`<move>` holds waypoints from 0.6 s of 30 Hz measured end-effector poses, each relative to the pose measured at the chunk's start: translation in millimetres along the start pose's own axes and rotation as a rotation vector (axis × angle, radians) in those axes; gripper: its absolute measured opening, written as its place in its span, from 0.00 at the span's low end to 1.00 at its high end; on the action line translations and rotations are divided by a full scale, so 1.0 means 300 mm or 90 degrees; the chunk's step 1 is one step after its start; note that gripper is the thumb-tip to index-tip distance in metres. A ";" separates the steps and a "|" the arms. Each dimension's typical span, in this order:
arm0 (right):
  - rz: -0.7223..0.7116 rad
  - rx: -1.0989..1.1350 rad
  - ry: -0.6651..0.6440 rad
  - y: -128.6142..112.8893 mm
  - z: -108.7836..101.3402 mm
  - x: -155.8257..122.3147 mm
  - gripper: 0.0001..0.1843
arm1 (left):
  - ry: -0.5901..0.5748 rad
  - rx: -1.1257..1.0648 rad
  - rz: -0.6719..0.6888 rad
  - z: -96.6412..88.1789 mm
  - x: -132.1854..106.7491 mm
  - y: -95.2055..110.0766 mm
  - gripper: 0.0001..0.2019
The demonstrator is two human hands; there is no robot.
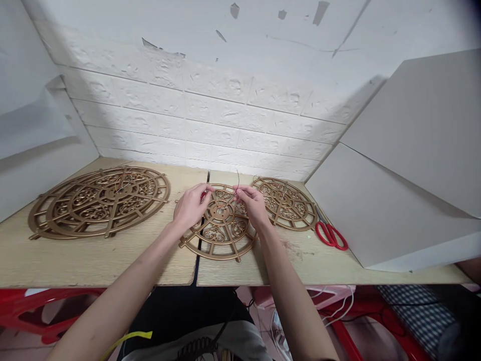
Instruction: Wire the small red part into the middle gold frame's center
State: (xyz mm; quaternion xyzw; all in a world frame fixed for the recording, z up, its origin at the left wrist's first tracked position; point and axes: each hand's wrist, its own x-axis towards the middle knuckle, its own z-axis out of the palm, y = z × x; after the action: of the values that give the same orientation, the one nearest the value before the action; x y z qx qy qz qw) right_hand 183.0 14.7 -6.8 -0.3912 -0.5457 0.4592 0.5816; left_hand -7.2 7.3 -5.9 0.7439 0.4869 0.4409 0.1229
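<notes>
In front of me a round gold-coloured openwork disc [221, 256], with scrollwork between its spokes, lies flat across the gap between two tabletops. My left hand [192, 203] is closed over the disc's upper left, fingers curled round a small red thing [203, 196] that is mostly hidden. Above the upper right of the disc, my right hand [251, 199] pinches a thin dark wire [238, 179] whose free end sticks upward. Thin reddish wires [224, 205] run near the disc's centre.
Several similar discs [101, 200] are stacked at left, with loose wires on top. Another gold disc [287, 203] lies at right, beside red-handled scissors [331, 235]. A white brick-patterned wall [210, 118] stands behind, and white panels [398, 200] close off the right side.
</notes>
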 end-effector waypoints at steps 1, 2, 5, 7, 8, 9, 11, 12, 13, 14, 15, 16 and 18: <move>-0.005 0.001 -0.006 -0.001 0.001 -0.001 0.13 | -0.004 -0.004 0.008 -0.001 0.000 0.003 0.10; -0.010 0.001 -0.011 -0.003 0.001 -0.003 0.13 | -0.008 -0.008 0.017 -0.003 0.000 0.007 0.10; -0.015 -0.006 -0.018 -0.007 0.004 -0.009 0.13 | -0.025 -0.022 0.040 -0.006 0.000 0.020 0.10; -0.008 -0.016 -0.021 -0.010 0.008 -0.014 0.14 | -0.044 -0.031 0.049 -0.005 0.000 0.026 0.09; -0.002 -0.017 -0.025 -0.011 0.011 -0.016 0.14 | -0.054 -0.037 0.056 -0.003 0.000 0.027 0.09; 0.003 -0.012 -0.031 -0.011 0.015 -0.019 0.15 | -0.066 -0.044 0.064 0.000 0.000 0.026 0.09; 0.014 0.014 -0.051 -0.010 0.024 -0.023 0.15 | -0.091 -0.058 0.079 0.007 0.000 0.019 0.09; 0.019 0.033 -0.063 -0.009 0.028 -0.025 0.14 | -0.101 -0.065 0.085 0.010 0.000 0.014 0.10; 0.023 0.051 -0.078 -0.008 0.033 -0.027 0.14 | -0.111 -0.071 0.089 0.014 0.000 0.009 0.10; 0.027 0.064 -0.093 -0.008 0.036 -0.029 0.13 | -0.120 -0.076 0.092 0.017 -0.001 0.004 0.10; 0.028 0.070 -0.106 -0.008 0.039 -0.031 0.12 | -0.127 -0.079 0.096 0.019 -0.001 0.000 0.10; 0.027 0.070 -0.119 -0.008 0.041 -0.032 0.11 | -0.131 -0.077 0.103 0.020 -0.002 -0.003 0.10; 0.019 0.058 -0.144 -0.010 0.044 -0.036 0.11 | -0.140 -0.058 0.119 0.019 -0.003 -0.003 0.09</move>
State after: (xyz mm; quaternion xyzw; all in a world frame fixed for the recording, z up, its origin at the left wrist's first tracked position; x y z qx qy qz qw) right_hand 170.4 3.1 -5.6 -0.3179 -0.5808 0.5333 0.5265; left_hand -3.5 8.3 -10.3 0.8233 0.3788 0.3880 0.1677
